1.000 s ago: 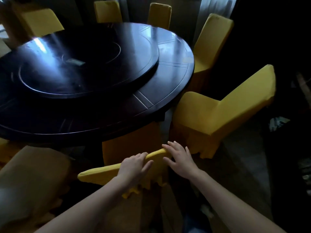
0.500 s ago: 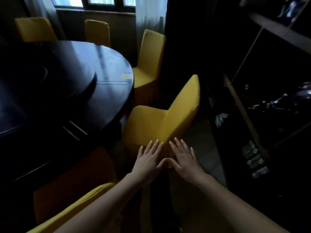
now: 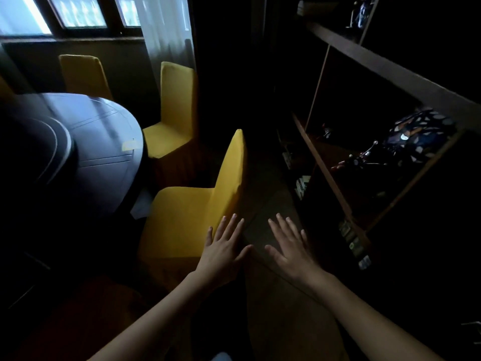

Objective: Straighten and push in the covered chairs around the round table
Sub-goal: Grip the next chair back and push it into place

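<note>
Hands reach forward, fingers spread wide and holding nothing: left hand (image 3: 224, 254) at six o'clock overlaps the nearest yellow fabric-covered chair (image 3: 197, 207), contact unclear; right hand (image 3: 291, 250) hovers beside it. Dark round wooden table (image 3: 104, 142) lies at nine o'clock

Two bare forearms, no sleeves — left hand (image 3: 224, 252), right hand (image 3: 291, 250), slim fingers (image 3: 282, 225), short nails

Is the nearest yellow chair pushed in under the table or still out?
Out. The nearest chair has its whole seat showing clear of the table edge.
</note>
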Demonstrator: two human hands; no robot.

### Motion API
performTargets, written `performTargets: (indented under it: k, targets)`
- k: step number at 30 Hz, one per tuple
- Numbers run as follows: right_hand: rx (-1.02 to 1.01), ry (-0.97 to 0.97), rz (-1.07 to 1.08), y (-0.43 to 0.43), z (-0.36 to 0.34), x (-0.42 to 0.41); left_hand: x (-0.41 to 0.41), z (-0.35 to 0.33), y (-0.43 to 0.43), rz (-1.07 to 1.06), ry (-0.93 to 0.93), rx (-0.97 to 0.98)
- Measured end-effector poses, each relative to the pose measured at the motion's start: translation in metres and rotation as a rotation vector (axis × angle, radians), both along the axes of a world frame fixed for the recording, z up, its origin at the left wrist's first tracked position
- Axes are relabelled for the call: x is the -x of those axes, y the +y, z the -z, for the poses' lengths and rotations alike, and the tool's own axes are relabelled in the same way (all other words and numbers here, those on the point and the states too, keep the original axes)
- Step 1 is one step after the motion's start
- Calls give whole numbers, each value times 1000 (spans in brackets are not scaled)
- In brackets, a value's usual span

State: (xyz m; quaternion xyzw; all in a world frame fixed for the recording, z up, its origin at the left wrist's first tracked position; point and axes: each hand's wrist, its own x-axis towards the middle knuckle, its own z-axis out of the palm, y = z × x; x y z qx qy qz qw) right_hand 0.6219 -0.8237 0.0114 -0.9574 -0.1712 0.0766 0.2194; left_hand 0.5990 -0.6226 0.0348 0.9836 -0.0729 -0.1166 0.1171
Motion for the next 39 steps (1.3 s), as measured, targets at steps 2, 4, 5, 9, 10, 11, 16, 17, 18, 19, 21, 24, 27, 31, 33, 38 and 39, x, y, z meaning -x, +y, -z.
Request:
performTargets:
  k: [2,4,5,9,10,11,16,17,18,19,21,24,27,31,33,38,39]
  targets:
    - [-19,14,19,-10,3,-12,-15,1,-4,5,9,-15]
    - [-28,31,44,-17,5,-24,-31,1,-10,7,21,-3]
    - [-33,41,53,-20,6,-31,-40,2,-13,9,22,8]
    - [-33,70,49,-30,10,-67,-89,8,-29,17,-1,63]
    - [-34,68,50,-32,10,-80,-104,10,-33,12,-9,74]
    - [-33,65,51,-35,8,-94,-119,12,-37,5,-16,82]
    - [5,91,10,-42,-5,-172,-190,25,-48,-68,-17,99]
    - [17,93,-14,-43,-8,-189,-203,26,-47,-89,-13,102]
    - [28,93,-35,-43,-10,-207,-216,28,-46,-106,-9,108]
    - [37,92,-52,-42,-11,-224,-227,28,-43,-123,-4,115]
    - [58,88,-86,-39,-10,-254,-247,30,-39,-166,3,127]
    - [81,83,-144,-30,-5,-293,-267,32,-31,-225,15,132]
    - [83,79,-205,-18,-1,-321,-281,35,-23,-278,29,154]
    - [90,91,-295,-6,3,-354,-289,39,-17,-353,43,201]
    - [100,98,-338,2,4,-373,-293,42,-12,-403,45,220]
    - [115,109,-491,35,6,-423,-301,47,1,-595,52,219]
    - [124,111,-535,43,7,-434,-303,47,2,-626,48,209]
